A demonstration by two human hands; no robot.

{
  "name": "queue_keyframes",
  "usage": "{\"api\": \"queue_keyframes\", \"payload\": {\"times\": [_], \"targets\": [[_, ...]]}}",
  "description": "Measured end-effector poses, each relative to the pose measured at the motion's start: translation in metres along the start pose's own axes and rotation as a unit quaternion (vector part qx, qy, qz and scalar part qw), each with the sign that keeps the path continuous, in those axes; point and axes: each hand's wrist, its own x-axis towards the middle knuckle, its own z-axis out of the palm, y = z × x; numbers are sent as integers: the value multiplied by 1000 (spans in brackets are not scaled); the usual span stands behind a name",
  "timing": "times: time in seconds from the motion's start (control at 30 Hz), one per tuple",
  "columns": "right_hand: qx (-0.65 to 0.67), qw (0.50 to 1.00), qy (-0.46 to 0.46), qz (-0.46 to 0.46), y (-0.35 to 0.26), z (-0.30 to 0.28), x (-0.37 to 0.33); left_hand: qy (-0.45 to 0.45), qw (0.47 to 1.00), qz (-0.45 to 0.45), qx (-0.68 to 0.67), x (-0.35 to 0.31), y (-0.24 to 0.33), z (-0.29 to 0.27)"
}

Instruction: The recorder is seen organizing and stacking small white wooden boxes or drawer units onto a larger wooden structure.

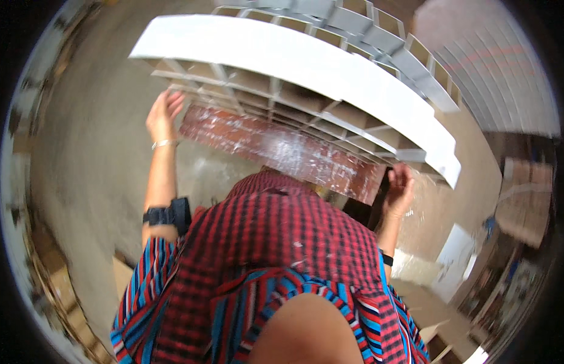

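Observation:
A wide white cardboard divider (282,51), with an open grid of cells on the side towards me, spans the upper middle above a worn red-brown bench. At its left end my left hand (163,114) has curled fingers against the lower edge. My right hand (399,189) is bent in the same way at the lower right end, its fingertips partly hidden and blurred. Both hands appear to grip the divider between them. The bench (282,148) shows white scuffs and lies between my hands, close to my front.
More grey-white cardboard dividers (361,27) stand just behind the white one. A stack of pale sheets (485,67) is at the far right. Brown cardboard (524,200) and a white sheet (456,258) lie to the right. Cardboard pieces (57,279) line the left rim, beyond concrete floor (94,164).

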Motion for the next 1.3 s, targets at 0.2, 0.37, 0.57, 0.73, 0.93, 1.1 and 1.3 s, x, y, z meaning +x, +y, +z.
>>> {"api": "queue_keyframes", "payload": {"times": [0.2, 0.37, 0.57, 0.73, 0.93, 1.1, 1.3], "targets": [[5, 978, 67, 195, 43, -29, -8, -3, 995, -100, 13, 1, -30, -31], [63, 974, 64, 209, 47, -23, 6, -14, 993, -118, 22, -8, -39, -15], [54, 974, 64, 213, 70, -28, 31, -19, 989, -138, 50, -9, -49, -13], [93, 972, 116, 181, 66, -8, 41, -40, 986, -147, 64, -21, -60, -7], [39, 975, 210, 69, 48, 6, 35, -66, 982, -159, 76, -9, -78, -20], [147, 978, 130, 76, 45, 10, 42, -87, 980, -159, 79, 5, -79, -23], [139, 984, 103, 40, 47, 16, 48, -103, 976, -176, 82, 13, -86, -29]]}}
